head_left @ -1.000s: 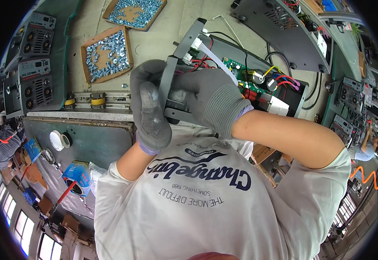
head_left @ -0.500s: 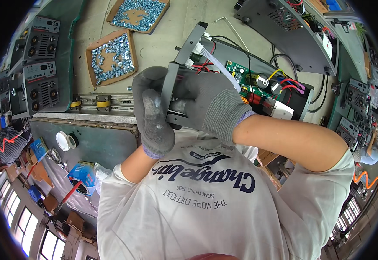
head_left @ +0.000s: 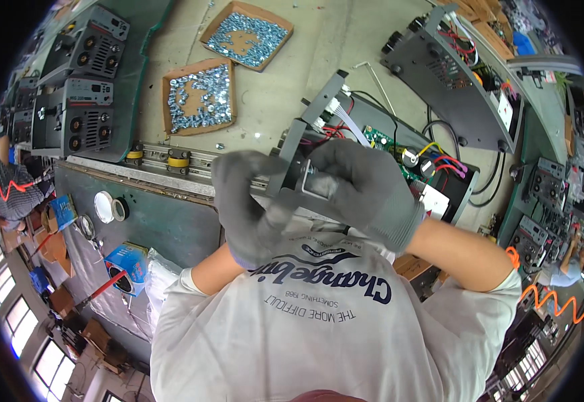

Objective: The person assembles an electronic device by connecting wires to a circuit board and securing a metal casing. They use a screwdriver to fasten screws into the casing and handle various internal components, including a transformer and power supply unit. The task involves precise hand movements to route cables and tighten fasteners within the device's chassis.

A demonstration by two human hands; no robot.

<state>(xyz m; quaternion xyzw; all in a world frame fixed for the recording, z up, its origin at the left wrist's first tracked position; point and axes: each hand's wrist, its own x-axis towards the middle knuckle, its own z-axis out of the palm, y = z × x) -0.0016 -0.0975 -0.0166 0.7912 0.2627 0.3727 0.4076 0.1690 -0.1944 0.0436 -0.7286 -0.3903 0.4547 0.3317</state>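
Observation:
My right hand (head_left: 375, 191), in a grey knitted glove, is closed with thumb and fingers around a small bent silver metal bracket (head_left: 304, 182). It is just right of the upright dark front panel (head_left: 290, 153) of an open machine housing. My left hand (head_left: 248, 211), gloved too, is left of that panel; its thumb and fingers are apart and blurred, with nothing visible between them. Inside the housing lie a green circuit board (head_left: 379, 139), capacitors, a grey ribbon cable (head_left: 355, 124) and coloured wires. The bracket's far side is hidden by my right fingers.
Two cardboard trays of small screws, one nearer (head_left: 166, 107) and one farther (head_left: 285, 50), sit on the bench. A second dark housing (head_left: 432, 84) stands at the back right. A metal rail (head_left: 201, 164) runs along the bench's front edge; finished-looking machines (head_left: 74, 117) stand at left.
My left hand has come off the panel to its left and its fingers have parted. My right hand has drawn back a little, and the silver bracket now shows in it. The view has shifted.

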